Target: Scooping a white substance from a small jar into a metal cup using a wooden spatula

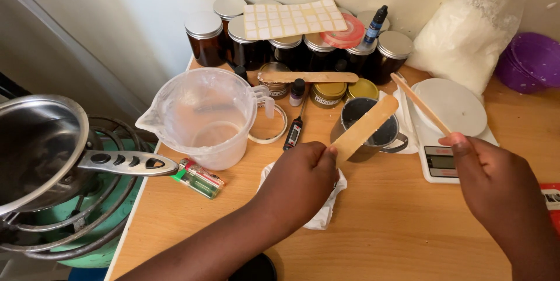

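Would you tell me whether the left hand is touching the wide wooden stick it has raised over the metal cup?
Touching. The head view shows the left hand pinching the lower end of the wide wooden stick between its fingertips, with no gap visible.

I see my left hand point(300, 179) at the frame's lower centre, forearm rising from the bottom edge, fingers curled and thumb pinching closed, knuckles up. My right hand point(496, 182) sits at lower right, fingertips pinched together toward the upper left, wrist angled inward.
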